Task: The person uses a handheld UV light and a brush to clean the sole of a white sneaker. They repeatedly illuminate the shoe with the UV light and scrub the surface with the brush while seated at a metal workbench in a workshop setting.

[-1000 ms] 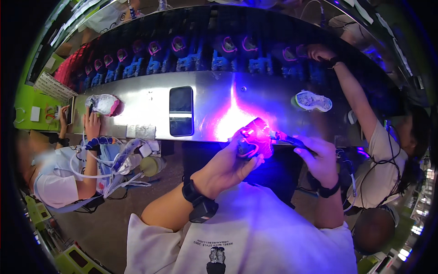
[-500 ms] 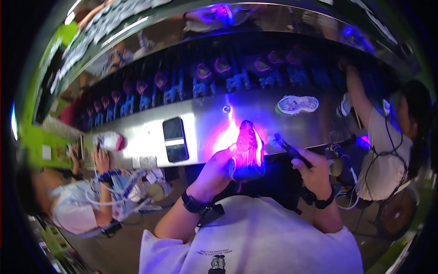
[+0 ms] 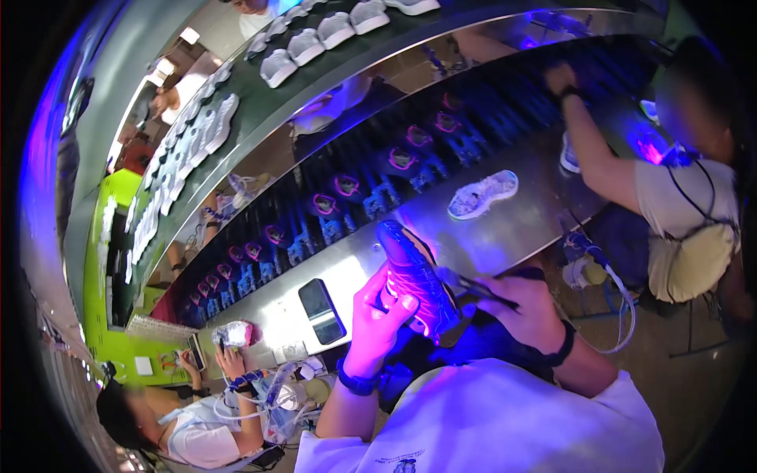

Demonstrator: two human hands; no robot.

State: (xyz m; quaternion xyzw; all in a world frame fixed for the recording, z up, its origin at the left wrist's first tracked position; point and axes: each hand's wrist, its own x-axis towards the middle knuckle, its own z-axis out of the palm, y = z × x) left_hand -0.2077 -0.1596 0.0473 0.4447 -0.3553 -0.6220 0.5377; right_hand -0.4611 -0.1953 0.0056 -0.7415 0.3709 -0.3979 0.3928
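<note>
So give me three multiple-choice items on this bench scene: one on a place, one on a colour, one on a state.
1. Where does the black phone lie?
A. flat on the metal bench, left of the held shoe
B. in the right hand
C. on the floor

2. What colour is the light on the held shoe?
A. green
B. pink-purple
C. yellow

3. How is that shoe kept?
A. resting alone on the bench
B. hanging from a hook
C. gripped by the left hand while the right hand holds a thin dark tool to it

Answers:
1 A, the phone sits on the steel top beside the left hand.
2 B, the shoe and the fingers glow pink-purple.
3 C, the left fingers wrap the shoe and the tool's tip meets its side.
</note>
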